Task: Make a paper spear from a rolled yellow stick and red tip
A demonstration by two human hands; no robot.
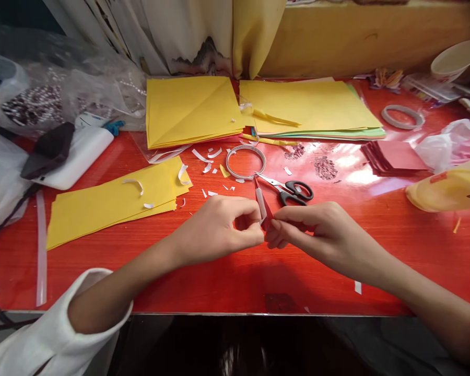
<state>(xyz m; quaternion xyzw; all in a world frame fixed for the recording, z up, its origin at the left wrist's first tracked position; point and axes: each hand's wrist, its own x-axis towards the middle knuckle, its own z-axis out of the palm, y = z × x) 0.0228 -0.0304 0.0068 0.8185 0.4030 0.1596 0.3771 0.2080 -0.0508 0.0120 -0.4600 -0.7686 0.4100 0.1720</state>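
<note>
Above the red table, near its middle, both hands pinch a small folded piece of red paper [269, 209] with a white strip [261, 202] along one face, which looks like tape. My left hand [219, 227] has thumb and forefinger closed at the strip's lower end. On the other side, my right hand [321, 224] grips the red paper's edge between thumb and fingers. Just beyond the hands lie scissors [293, 190] with black handles, their tips touching a roll of tape [263, 156]. Small white paper scraps [207, 167] are scattered left of the roll.
Yellow sheets [191, 109] are stacked at the back, with another yellow pile [309, 104] beside them. Cut yellow strips [109, 203] lie left. Right are dark red paper squares [397, 157], a second tape roll [402, 117] and a yellowish bottle [446, 190]. Plastic bags [70, 89] crowd the back left.
</note>
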